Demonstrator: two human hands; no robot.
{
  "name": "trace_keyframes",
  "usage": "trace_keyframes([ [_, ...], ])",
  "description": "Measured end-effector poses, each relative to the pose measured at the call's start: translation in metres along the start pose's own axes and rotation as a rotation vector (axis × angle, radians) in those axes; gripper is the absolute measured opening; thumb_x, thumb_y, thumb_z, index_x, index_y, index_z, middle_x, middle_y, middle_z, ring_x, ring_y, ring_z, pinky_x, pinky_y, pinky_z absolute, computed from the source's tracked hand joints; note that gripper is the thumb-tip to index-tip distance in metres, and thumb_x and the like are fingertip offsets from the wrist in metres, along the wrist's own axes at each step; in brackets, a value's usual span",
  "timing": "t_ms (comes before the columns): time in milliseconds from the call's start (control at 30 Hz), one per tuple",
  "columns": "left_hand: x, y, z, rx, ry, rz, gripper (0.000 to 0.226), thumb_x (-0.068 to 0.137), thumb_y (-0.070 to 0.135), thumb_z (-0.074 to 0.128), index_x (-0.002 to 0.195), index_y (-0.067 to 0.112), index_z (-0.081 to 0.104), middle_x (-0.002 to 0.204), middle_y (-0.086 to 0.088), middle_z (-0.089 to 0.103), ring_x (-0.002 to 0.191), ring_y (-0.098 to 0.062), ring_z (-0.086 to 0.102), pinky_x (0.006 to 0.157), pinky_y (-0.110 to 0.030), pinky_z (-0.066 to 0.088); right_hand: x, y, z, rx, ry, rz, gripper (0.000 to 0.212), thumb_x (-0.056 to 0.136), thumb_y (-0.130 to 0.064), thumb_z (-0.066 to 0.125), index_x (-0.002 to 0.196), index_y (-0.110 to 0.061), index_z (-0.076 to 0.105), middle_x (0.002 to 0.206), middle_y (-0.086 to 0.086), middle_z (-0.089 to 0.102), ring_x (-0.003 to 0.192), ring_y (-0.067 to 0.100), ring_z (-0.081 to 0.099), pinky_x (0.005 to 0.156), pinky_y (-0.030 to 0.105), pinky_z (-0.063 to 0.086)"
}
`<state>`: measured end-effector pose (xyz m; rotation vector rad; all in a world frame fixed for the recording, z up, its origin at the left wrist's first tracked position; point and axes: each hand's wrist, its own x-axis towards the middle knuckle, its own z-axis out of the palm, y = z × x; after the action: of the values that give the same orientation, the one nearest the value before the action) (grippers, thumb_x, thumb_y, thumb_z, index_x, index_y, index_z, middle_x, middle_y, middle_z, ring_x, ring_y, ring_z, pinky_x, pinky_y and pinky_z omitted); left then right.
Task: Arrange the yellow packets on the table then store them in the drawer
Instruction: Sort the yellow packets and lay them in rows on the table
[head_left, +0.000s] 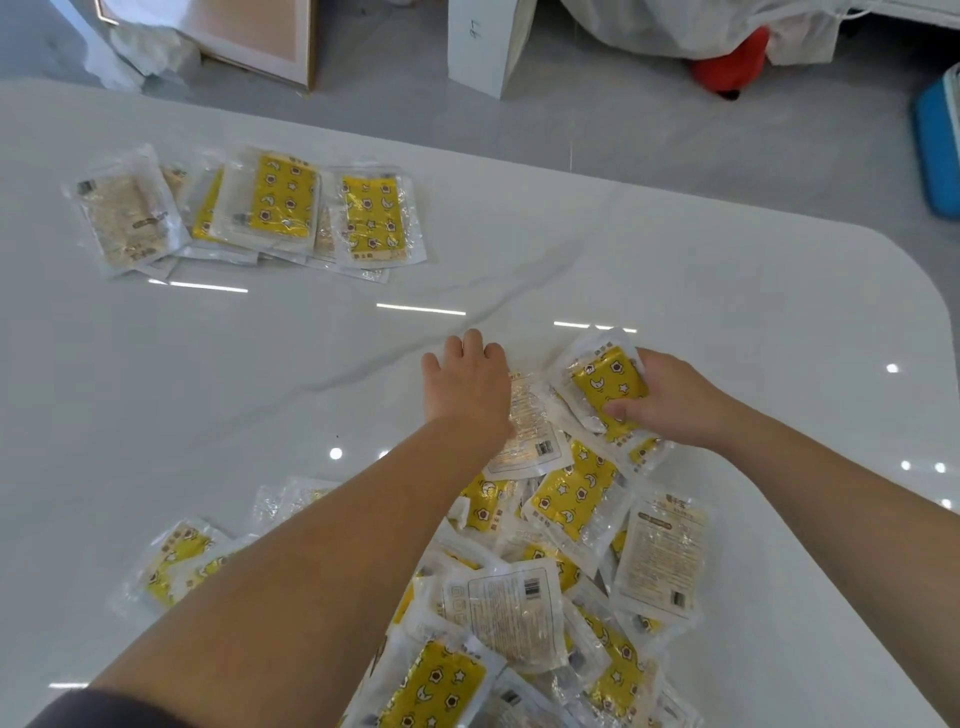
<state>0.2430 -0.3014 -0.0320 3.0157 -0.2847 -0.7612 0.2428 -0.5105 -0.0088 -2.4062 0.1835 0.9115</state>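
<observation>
Both arms stretch forward from the bottom of the view over a loose heap of yellow packets (519, 597) on the white table (208, 389).

The left forearm runs diagonally across the heap's left side. The left hand (467, 382) lies palm down at the heap's far edge, fingers spread and nearly straight, gripping nothing. Its heel and thumb side rest against a face-down packet (527, 431) whose printed back shows. Whether the fingertips press on the table or on clear wrapping, I cannot tell.

The right forearm comes in from the heap's right side, wrist bent inward. The right hand (670, 400) grips one yellow packet (605, 387) at the heap's far right corner. The thumb presses on its patterned face and the fingers curl round its far edge. That packet is tilted, its lower end still touching the packets beneath it.

In the heap, packets overlap at all angles, some yellow side up, some with the label side up.

Well beyond the heap, to its far left, a second group of packets (270, 208) lies in a rough overlapping row.

Past the table's far edge from the heap, a white box (483, 47), a framed panel (234, 36), a red object (727, 62) and a blue container (935, 145) sit on the grey floor.
</observation>
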Motion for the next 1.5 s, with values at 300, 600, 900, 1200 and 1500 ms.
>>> trace_keyframes([
  [300,0.005,-0.009,-0.001,-0.356,-0.108,-0.149,0.061,0.075,0.042,0.078,0.117,0.014,0.043,0.107,-0.001,0.057,0.103,-0.022,0.056,0.092,-0.036,0.037,-0.001,0.005,-0.009,0.523,0.114,0.066,0.018,0.087,-0.013,0.069,0.103,-0.023,0.066,0.100,-0.003,0.072,0.093,0.013,0.068,0.085,0.029,0.051],
  [600,0.022,-0.065,-0.031,-1.013,-0.155,-0.210,0.019,0.089,0.015,0.062,0.074,0.018,0.050,0.080,0.000,0.054,0.071,-0.015,0.055,0.069,-0.032,0.055,0.025,-0.039,-0.017,1.073,0.188,0.158,0.020,0.087,-0.005,0.068,0.107,-0.008,0.068,0.108,0.010,0.072,0.103,0.027,0.069,0.098,0.047,0.050],
  [900,0.061,-0.217,-0.100,-1.151,0.305,-0.443,0.004,0.092,0.013,0.054,0.095,0.016,0.055,0.094,-0.009,0.063,0.079,-0.025,0.062,0.075,-0.039,0.057,0.103,-0.188,0.022,1.169,0.093,0.139,0.033,0.076,-0.010,0.079,0.106,-0.006,0.066,0.099,0.010,0.074,0.094,0.029,0.071,0.088,0.051,0.055],
  [1200,0.075,-0.324,-0.097,-0.971,0.445,-0.667,0.019,0.087,0.018,0.046,0.092,0.021,0.064,0.093,-0.006,0.064,0.077,-0.025,0.057,0.078,-0.040,0.054,0.147,-0.307,0.067,1.041,0.020,0.115,0.059,0.075,-0.025,0.080,0.124,-0.011,0.053,0.120,0.004,0.063,0.110,0.026,0.060,0.097,0.049,0.049],
  [1500,0.088,-0.360,-0.083,-1.004,0.432,-0.744,0.036,0.091,0.020,0.054,0.126,0.018,0.049,0.111,-0.004,0.055,0.102,-0.027,0.058,0.088,-0.038,0.051,0.164,-0.349,0.085,0.984,0.049,0.115,0.054,0.089,-0.020,0.068,0.135,-0.009,0.042,0.105,-0.002,0.042,0.100,0.016,0.040,0.086,0.031,0.033],
])
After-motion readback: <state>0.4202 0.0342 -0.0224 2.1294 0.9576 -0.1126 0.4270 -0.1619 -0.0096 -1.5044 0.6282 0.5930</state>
